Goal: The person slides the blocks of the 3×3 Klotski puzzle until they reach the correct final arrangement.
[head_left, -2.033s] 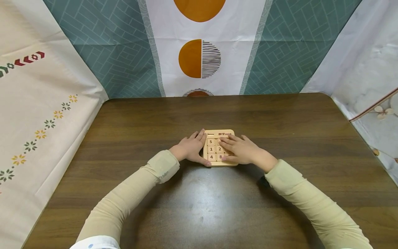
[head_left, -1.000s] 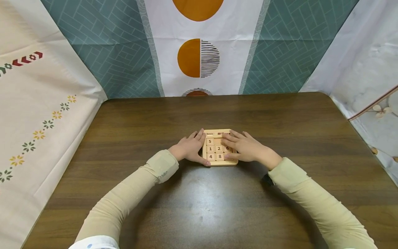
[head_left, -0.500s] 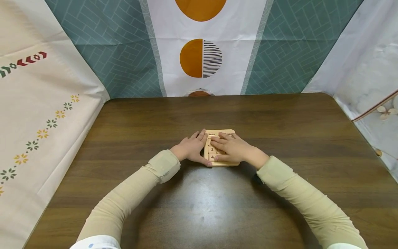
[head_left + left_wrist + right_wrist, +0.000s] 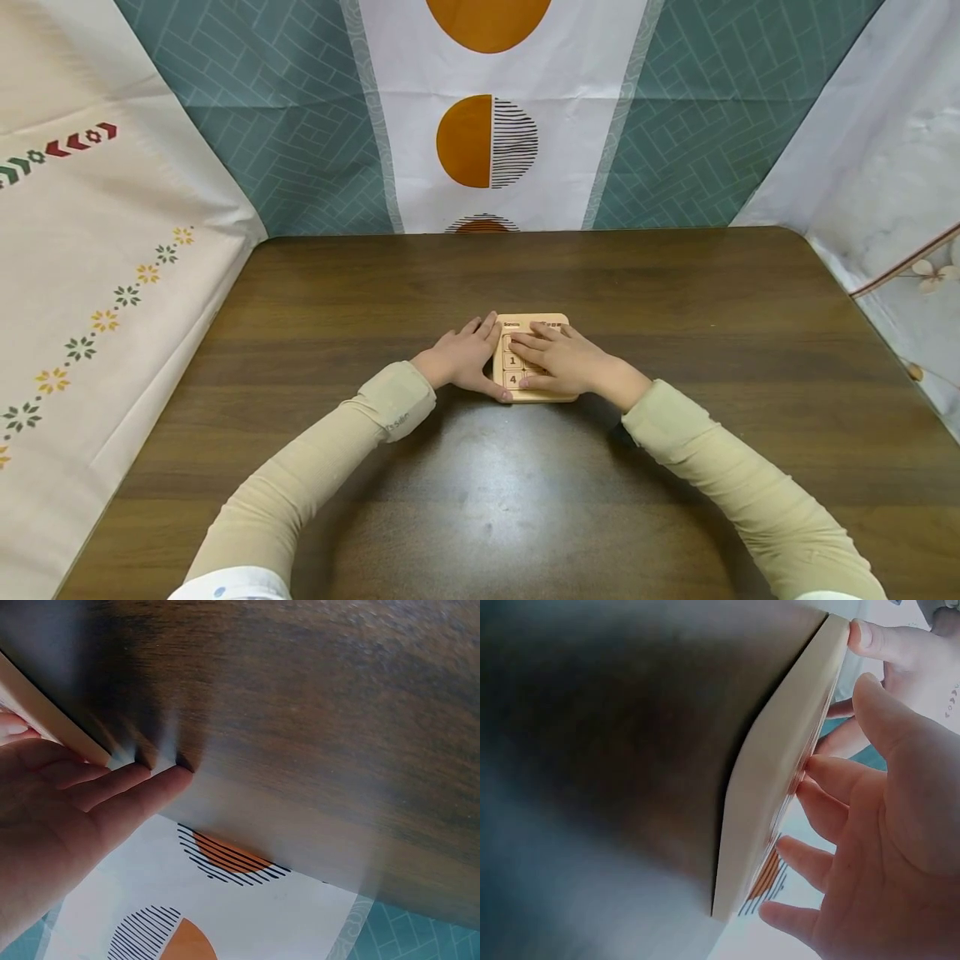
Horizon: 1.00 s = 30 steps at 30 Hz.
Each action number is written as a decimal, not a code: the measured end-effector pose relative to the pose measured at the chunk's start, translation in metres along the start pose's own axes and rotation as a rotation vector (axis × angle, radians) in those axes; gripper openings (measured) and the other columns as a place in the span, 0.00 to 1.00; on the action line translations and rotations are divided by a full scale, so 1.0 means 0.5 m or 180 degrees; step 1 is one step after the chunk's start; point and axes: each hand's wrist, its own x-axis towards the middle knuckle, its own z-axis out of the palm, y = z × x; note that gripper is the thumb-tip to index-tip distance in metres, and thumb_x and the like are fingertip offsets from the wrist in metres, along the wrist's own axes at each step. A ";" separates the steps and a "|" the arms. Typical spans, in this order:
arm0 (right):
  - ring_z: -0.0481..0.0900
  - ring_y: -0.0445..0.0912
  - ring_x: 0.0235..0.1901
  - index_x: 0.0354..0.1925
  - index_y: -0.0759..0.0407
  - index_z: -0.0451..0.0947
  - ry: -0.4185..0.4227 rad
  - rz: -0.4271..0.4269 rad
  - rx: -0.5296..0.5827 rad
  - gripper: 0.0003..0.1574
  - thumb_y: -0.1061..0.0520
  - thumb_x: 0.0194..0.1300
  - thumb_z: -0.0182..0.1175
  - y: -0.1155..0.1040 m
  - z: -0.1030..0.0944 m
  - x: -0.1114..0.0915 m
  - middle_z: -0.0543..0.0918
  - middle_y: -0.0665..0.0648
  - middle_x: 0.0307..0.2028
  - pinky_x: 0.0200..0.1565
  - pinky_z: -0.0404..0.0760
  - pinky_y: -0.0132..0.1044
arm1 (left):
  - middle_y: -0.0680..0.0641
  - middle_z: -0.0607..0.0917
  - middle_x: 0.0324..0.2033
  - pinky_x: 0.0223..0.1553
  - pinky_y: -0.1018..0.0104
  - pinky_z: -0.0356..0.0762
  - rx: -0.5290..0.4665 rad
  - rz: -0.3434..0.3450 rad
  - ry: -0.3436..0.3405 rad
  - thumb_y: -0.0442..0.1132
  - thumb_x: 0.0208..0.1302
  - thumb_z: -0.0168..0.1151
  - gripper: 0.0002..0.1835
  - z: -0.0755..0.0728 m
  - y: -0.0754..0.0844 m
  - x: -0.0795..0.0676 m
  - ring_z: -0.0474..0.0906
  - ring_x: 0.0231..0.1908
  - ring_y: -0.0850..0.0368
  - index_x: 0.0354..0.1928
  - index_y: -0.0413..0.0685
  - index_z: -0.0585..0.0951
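- Right grip lies with its fingers apart over the number sliding puzzle, clamped on nothing; some fingertips meet the face, but whether the thumb presses too I cannot tell.
- Left grip, also spread, borders the puzzle's left side, thumb on the near left corner, fingers reaching toward the far left one; it seems to brace rather than clamp.
- Step in hand, as I judge it: sliding number tiles within the frame, right fingers working, left steadying. The next move likely calls for light sideways fingertip pressure toward a free slot, with the frame steady.
- Between the two grips, flat on the bench, sits the puzzle: directly under the right fingers, touching the left thumb. Tile 4 and, beyond it, tile 1 show clearly; most others hide beneath the right grip.
- Past the bench's far edge hangs a patterned cloth with orange circles.
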 end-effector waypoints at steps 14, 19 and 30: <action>0.47 0.54 0.67 0.68 0.53 0.56 0.0084 -0.0052 -0.0049 0.40 0.36 0.65 0.47 0.019 0.002 -0.020 0.56 0.53 0.68 0.60 0.49 0.60 | 0.43 0.36 0.70 0.59 0.44 0.55 -0.0040 -0.0028 -0.0037 0.77 0.41 0.54 0.66 0.000 0.001 -0.002 0.41 0.68 0.44 0.70 0.41 0.39; 0.47 0.55 0.67 0.68 0.54 0.55 0.0063 -0.0057 -0.0058 0.41 0.36 0.65 0.47 0.025 0.002 -0.029 0.56 0.53 0.68 0.59 0.50 0.61 | 0.42 0.36 0.70 0.59 0.45 0.55 -0.0034 -0.0026 -0.0027 0.77 0.41 0.54 0.66 -0.002 0.002 -0.003 0.41 0.68 0.44 0.70 0.41 0.40; 0.45 0.55 0.68 0.69 0.52 0.54 0.0014 0.0014 0.0037 0.41 0.36 0.65 0.48 0.036 0.000 -0.045 0.55 0.53 0.68 0.59 0.49 0.63 | 0.42 0.35 0.69 0.59 0.45 0.55 -0.0025 -0.0030 -0.0024 0.77 0.40 0.54 0.67 -0.001 0.002 0.001 0.41 0.68 0.44 0.70 0.41 0.38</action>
